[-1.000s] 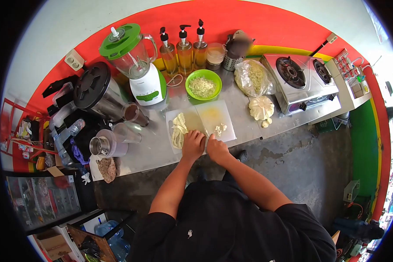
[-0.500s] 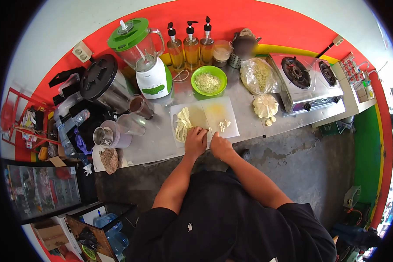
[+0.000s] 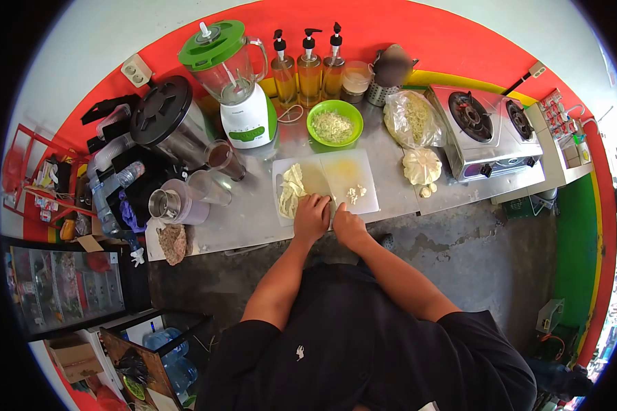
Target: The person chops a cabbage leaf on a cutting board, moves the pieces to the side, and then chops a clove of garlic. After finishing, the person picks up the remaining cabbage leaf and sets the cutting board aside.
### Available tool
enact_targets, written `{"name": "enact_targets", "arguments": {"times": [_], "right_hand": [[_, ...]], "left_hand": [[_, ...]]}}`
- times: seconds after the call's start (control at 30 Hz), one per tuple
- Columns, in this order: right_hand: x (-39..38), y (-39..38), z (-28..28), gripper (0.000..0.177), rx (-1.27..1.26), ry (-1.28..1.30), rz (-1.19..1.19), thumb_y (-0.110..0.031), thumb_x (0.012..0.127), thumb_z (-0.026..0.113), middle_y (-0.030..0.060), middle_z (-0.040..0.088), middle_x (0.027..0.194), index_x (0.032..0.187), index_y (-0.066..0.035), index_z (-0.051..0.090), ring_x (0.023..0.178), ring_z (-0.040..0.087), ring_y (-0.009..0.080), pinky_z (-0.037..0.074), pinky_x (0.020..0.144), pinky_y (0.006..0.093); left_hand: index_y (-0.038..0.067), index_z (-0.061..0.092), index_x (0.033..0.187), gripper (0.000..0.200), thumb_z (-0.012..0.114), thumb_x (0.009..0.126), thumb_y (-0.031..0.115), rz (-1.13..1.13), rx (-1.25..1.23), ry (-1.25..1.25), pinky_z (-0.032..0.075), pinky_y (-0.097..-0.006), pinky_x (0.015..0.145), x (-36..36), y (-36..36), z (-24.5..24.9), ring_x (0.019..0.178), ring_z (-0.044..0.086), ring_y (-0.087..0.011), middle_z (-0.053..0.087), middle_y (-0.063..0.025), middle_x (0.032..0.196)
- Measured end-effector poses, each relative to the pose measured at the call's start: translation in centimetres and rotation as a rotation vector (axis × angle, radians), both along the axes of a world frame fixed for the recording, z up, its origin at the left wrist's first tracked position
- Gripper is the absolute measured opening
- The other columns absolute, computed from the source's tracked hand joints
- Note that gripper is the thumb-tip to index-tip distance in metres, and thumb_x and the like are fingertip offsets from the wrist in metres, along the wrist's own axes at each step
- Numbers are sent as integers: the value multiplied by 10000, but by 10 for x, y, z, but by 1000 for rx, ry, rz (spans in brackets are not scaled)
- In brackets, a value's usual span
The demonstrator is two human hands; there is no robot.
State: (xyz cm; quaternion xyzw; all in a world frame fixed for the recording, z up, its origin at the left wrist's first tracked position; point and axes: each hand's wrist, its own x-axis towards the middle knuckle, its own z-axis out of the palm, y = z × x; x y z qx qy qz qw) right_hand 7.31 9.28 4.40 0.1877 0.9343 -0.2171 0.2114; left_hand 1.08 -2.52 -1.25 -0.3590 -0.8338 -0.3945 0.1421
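Observation:
My right hand (image 3: 350, 228) is closed round the handle of a knife, whose blade (image 3: 327, 179) lies over the white cutting board (image 3: 371, 194) and points away from me. Just left of the blade, my left hand (image 3: 312, 216) presses on the board with fingers curled together; whatever they pinch is hidden. A small heap of chopped whitish pieces (image 3: 355, 194) sits right of the blade. Pale yellowish strips (image 3: 292, 190) are piled at the board's left side. Behind the board stands a green bowl (image 3: 356, 122) with chopped pale pieces in it.
A blender (image 3: 247, 116), a large steel pot (image 3: 164, 116) and cups stand left. Three pump bottles (image 3: 309, 79) line the wall. To the right are a plastic bag of pale shreds (image 3: 411, 120), a pale bulb-like bundle (image 3: 421, 166) and a two-burner stove (image 3: 483, 147).
The whole view has shifted slightly as my head moved. Both hands stay at nearly the same place on the board, and the heaps look much the same.

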Motion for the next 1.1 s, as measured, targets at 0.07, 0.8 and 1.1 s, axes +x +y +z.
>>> {"name": "enact_targets", "arguments": {"times": [0.07,0.8,1.1], "right_hand": [[-8,3,1,307,-10,16,2,-101,900,589,307,683,1064,1122,50,441,1037,678,449,559,879,482],[2,-5,-9,328,-7,34,-9,-154,909,612,288,699,968,1111,43,446,954,699,448,570,823,498],[29,37,-17,340,-54,113,34,-212,913,601,318,681,883,1085,30,435,872,683,494,555,772,554]], "left_hand": [[64,658,1022,151,640,873,87,5,-41,-4,464,-446,780,0,0,-1,868,574,-333,588,-112,895],[46,653,1010,163,634,857,98,1,-57,-29,463,-456,784,-2,4,2,876,576,-351,601,-126,895],[64,639,1030,174,597,874,130,57,-134,-18,448,-458,805,2,8,0,896,563,-339,589,-117,937]]}}
